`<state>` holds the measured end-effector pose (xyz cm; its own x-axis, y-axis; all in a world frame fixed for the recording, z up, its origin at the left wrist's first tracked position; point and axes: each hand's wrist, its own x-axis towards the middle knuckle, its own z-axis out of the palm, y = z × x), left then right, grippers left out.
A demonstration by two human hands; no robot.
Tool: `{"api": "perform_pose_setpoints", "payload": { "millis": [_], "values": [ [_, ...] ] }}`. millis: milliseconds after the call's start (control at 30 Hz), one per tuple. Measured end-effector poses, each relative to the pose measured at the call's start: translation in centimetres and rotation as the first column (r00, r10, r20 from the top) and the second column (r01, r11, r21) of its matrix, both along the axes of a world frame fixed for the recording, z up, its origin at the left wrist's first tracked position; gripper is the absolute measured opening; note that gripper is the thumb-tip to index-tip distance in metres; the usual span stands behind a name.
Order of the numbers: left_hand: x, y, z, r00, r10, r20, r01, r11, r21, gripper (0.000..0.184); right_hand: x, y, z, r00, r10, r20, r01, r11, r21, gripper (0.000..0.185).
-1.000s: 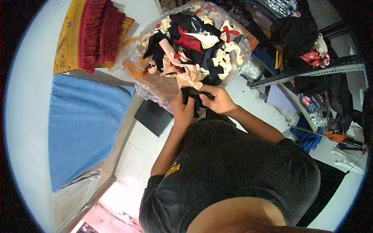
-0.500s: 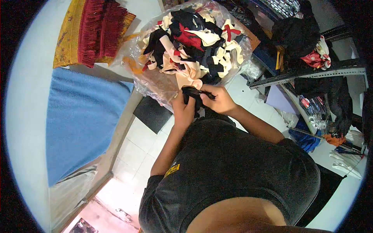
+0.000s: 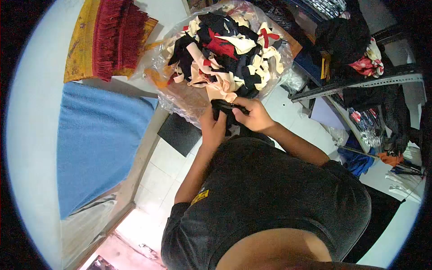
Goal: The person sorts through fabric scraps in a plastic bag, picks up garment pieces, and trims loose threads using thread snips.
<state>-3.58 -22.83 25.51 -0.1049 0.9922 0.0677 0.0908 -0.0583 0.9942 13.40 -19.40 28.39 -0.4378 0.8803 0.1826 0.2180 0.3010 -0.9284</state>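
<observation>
My left hand (image 3: 213,128) is closed on a black cloth (image 3: 220,108), thumb on top, at the near edge of a heap of fabric scraps. Beside it on the right, my right hand (image 3: 255,116) is closed round a thin dark tool (image 3: 238,108) whose tip meets the cloth; its exact kind cannot be made out. The cloth hangs down between my hands, close to the black shirt. Just beyond them, the cream, black, red and peach fabric scraps (image 3: 225,49) lie in a clear plastic bag (image 3: 184,101).
A blue towel (image 3: 101,144) hangs at the left, below a yellow and red fringed cloth (image 3: 114,40). On the right a metal rack (image 3: 360,83) holds dark garments and packets. A black mat (image 3: 179,134) lies on the tiled floor (image 3: 164,157).
The view has shifted slightly. Both hands keep almost the same place and the same hold on the black cloth and the tool.
</observation>
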Motion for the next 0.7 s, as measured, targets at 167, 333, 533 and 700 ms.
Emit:
{"api": "perform_pose_setpoints", "payload": {
  "millis": [167, 333, 533, 700],
  "values": [
    [0.0, -0.2, 0.5, 0.999, 0.019, 0.041, -0.016, 0.997, -0.079, 0.015, -0.2, -0.5, 0.1, 0.996, -0.084, 0.020, 0.085, 0.996, -0.041, 0.017],
    [0.4, 0.4, 2.3, 0.999, 0.050, 0.009, -0.050, 0.999, 0.007, 0.016, 0.0, -0.6, 0.5, 0.990, -0.143, 0.014, 0.144, 0.989, -0.033, 0.015],
    [0.4, 0.9, 2.4, 0.998, 0.066, -0.015, -0.067, 0.997, -0.043, 0.019, 0.5, 0.0, -0.2, 0.967, -0.254, 0.007, 0.253, 0.961, -0.115, 0.011],
    [0.6, 1.3, 1.0, 0.997, 0.064, 0.034, -0.063, 0.998, -0.025, 0.018, 0.5, 0.3, 0.5, 0.968, -0.250, 0.007, 0.250, 0.964, -0.089, 0.009]
  ]
}}
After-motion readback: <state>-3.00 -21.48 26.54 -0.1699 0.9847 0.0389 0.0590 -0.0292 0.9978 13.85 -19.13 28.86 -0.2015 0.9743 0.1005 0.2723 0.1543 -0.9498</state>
